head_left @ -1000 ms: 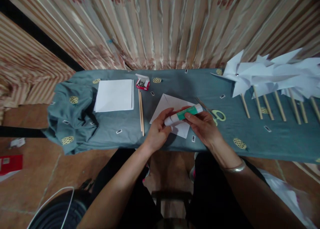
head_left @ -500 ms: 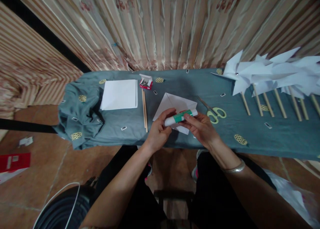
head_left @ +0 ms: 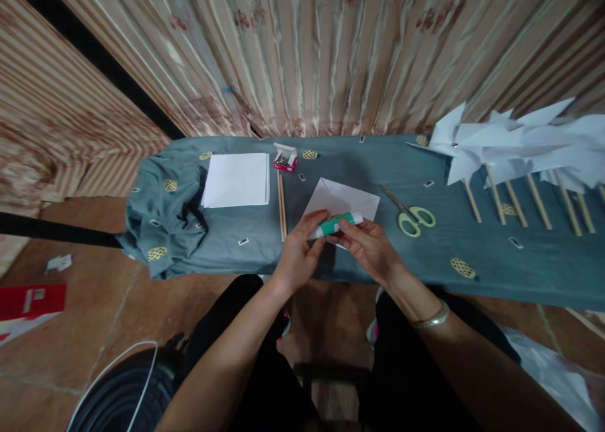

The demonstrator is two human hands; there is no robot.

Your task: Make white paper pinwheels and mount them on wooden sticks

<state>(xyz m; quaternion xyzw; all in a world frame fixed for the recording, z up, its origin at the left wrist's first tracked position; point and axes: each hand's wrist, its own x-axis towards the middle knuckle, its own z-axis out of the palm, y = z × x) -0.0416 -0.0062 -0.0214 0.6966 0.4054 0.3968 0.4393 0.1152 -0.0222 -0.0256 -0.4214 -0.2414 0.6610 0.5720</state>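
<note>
A green-and-white glue stick (head_left: 336,225) lies slantwise between my two hands, above a creased white sheet of paper (head_left: 347,196). My left hand (head_left: 302,246) is closed round its left, white end. The thumb and fingers of my right hand (head_left: 367,242) pinch it near the right end. Part of the paper is hidden under my hands. Scissors (head_left: 410,218) with pale green handles lie just right of the paper. To the left are thin wooden sticks (head_left: 282,206), with a small open red-and-white box (head_left: 285,160) of metal pins behind them.
A stack of white paper (head_left: 236,179) sits on the left of the cloth-covered table (head_left: 250,255), beside bunched cloth (head_left: 163,199). Several white paper pinwheels (head_left: 510,143) on wooden sticks lie at the right. A pleated curtain (head_left: 321,60) hangs along the back edge.
Both hands have moved slightly closer together along the glue stick, which looks shorter between them. The whole scene has shifted a little to the right in view.
</note>
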